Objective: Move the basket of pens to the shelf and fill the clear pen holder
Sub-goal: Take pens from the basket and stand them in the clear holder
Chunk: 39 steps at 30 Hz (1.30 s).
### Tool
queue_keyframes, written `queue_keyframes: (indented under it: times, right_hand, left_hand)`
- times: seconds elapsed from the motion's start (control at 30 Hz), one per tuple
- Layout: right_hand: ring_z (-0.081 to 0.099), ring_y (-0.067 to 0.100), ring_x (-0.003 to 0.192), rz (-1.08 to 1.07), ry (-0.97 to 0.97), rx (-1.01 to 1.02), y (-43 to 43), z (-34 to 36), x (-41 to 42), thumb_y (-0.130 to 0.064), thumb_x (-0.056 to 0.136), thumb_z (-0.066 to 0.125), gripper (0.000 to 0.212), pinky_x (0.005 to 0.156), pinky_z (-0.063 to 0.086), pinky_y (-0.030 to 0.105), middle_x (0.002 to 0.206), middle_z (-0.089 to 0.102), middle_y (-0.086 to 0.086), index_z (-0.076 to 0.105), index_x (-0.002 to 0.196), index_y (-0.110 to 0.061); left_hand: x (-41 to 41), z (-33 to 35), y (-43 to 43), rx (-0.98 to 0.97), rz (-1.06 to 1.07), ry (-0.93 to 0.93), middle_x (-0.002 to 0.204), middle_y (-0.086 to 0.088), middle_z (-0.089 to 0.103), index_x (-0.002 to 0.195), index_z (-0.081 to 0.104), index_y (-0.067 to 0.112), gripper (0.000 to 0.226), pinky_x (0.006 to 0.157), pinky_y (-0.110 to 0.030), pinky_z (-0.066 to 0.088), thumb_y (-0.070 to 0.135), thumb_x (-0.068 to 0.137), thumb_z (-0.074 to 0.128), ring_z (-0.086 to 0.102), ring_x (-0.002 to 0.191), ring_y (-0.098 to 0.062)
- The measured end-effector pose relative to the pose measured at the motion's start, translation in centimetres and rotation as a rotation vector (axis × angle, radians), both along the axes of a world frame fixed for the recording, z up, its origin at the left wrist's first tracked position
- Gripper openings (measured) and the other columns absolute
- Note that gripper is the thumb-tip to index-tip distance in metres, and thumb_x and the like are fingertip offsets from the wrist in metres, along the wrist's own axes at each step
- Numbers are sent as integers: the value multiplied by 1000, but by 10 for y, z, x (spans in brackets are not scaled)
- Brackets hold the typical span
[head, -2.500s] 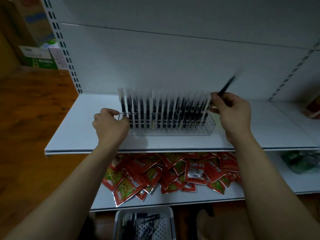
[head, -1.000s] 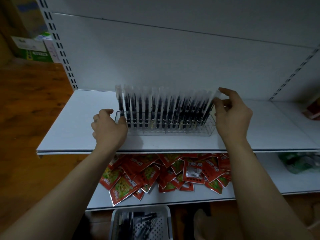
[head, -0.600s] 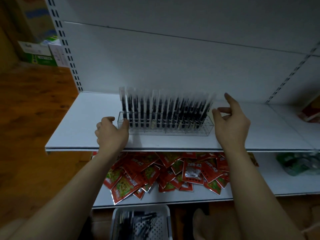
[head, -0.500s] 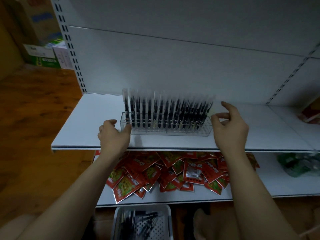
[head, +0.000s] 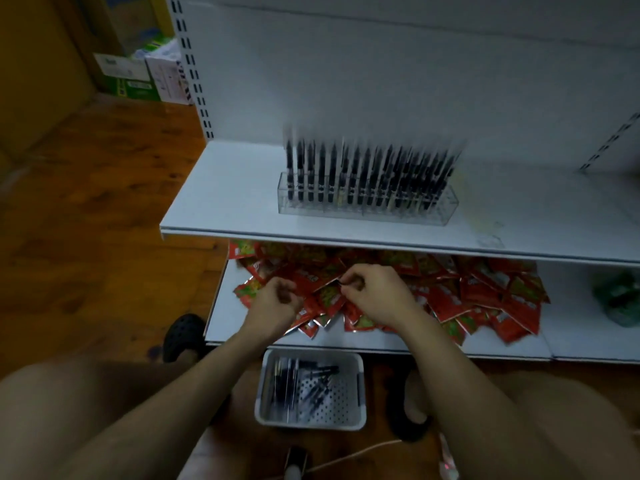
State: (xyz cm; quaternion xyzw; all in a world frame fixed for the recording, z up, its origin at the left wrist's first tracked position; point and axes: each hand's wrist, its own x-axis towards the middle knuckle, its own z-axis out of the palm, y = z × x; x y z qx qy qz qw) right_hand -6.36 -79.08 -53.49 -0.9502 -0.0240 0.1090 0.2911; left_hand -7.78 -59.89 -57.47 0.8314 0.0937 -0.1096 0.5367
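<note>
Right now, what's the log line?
pen holder: on upper shelf | basket: on floor, pens inside | left hand, right hand: by red packets

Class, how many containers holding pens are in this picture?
2. The clear pen holder stands on the upper shelf; the white basket sits on the wooden floor below the lower shelf. Others may be hidden outside the view.

Pen holder point(head: 367, 211) sits on upper shelf point(head: 225, 202), pens point(head: 363, 174) upright in it. Packets point(head: 485, 292) spread on lower shelf point(head: 588, 337) beneath. Basket point(head: 311, 423) on floor before the shelves, loose pens point(head: 304, 382) inside.
</note>
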Motion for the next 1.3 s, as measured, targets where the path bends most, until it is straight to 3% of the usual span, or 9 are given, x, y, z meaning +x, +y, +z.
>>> queue_keyframes:
  times: [0.1,0.23,0.37,0.5,0.67,0.8,1.0,1.1,1.3]
  right_hand:
    - [64,20,90,169,233,-145,9,-35,-1,-31,90,61,21,80,54,33,101,68,0,68,107,-22]
    - [56,26,113,293,467,-272,16,-92,-8,-28,93,57,37,92,47,32,129,58,10,60,127,-16]
    - [54,32,115,384,686,-437,4,-152,-13,-34,95,54,45,97,48,40,139,43,16,52,132,-8]
    - [44,34,130,385,801,-372,3,-207,-20,-29,101,45,50,106,41,40,156,20,18,38,145,-5]
    - [61,30,98,202,795,-124,38,-268,-29,-20,96,53,32,72,47,33,108,61,13,58,125,-6]
    - [59,29,112,-22,790,88,79,-302,-24,-29,92,62,51,86,49,33,130,58,11,45,137,-11]
    - [64,27,89,-87,805,-143,112,-338,-20,-39,93,59,31,69,48,28,95,67,11,60,102,-9]
    - [57,23,69,-117,778,-156,104,-342,-22,-36,94,60,28,62,44,28,70,54,4,52,82,-11]
    - [65,28,68,-296,825,185,83,-317,-32,-18,89,67,15,65,56,43,83,68,20,57,83,-7]
  left_hand:
    - [-8,-31,10,167,-138,146,83,4,60,100,54,16,16,60,-24,42,19,88,65,57,74,-15]
    - [-10,-74,26,357,-275,369,111,-10,66,117,56,12,36,70,-24,43,26,86,68,58,83,-18]
    - [3,-101,40,392,-271,464,120,-13,63,122,58,7,39,81,-28,47,25,87,67,60,103,-24]
    - [17,-134,46,370,-219,528,119,-10,62,120,59,9,39,83,-29,48,29,87,66,60,106,-26]
    - [13,-184,48,140,8,679,90,-9,63,94,65,8,14,69,-33,51,20,86,68,62,83,-27]
    - [-2,-207,56,-77,164,818,70,-13,55,78,64,6,10,53,-26,36,5,88,63,49,57,-21]
    - [3,-221,84,-89,269,838,86,-14,66,84,67,10,13,51,-22,44,5,90,56,62,73,-24]
    - [14,-218,80,-86,293,791,100,-13,67,101,65,9,17,61,-26,45,6,93,50,62,79,-21]
    - [16,-194,55,-85,176,724,99,-15,69,85,65,13,4,77,-35,55,16,86,68,66,91,-29]
